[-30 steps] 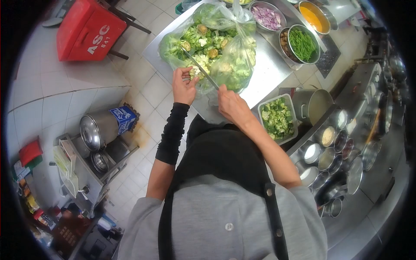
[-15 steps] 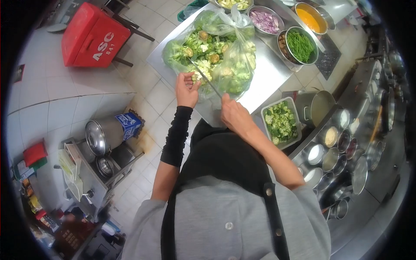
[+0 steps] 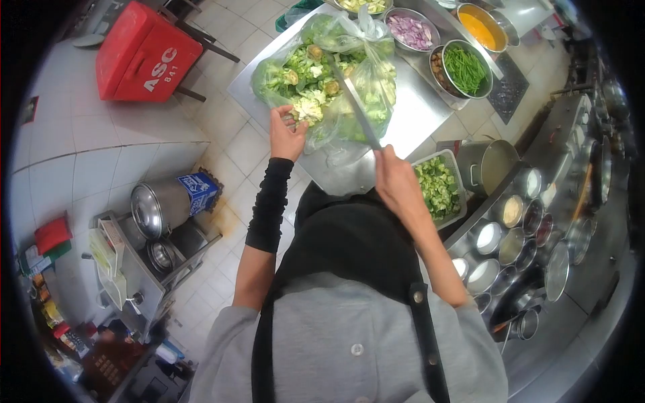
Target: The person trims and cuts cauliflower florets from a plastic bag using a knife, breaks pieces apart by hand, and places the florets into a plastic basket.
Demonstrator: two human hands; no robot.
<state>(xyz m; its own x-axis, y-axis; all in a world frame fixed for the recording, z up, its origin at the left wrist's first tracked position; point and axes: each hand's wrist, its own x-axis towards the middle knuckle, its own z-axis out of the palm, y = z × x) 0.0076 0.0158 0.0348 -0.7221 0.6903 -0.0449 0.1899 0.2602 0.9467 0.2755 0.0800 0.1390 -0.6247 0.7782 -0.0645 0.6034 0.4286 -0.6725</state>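
Note:
My left hand (image 3: 287, 136), with a black sleeve on the forearm, has its fingers and thumb around the near edge of a broccoli head (image 3: 310, 106) whose pale branching stems show. The head is at the front of an open clear plastic bag (image 3: 366, 47) full of more broccoli (image 3: 275, 77), some with browned stem ends. My right hand (image 3: 396, 176) grips a long knife (image 3: 358, 111) by its handle. Its blade points away over the bag, to the right of the held head. The bag rests on a steel table (image 3: 420, 107).
A white basket (image 3: 462, 209) of cut florets stands to my right, beside a large pot (image 3: 497, 161). Bowls of chopped purple onion (image 3: 411, 32), green stalks (image 3: 465, 70) and orange liquid (image 3: 482, 30) line the table's far right. A red box (image 3: 144, 57) is at the left.
My right hand has moved right and slightly back, drawing the knife off the broccoli head. My left hand remains at the head, its fingers slightly shifted.

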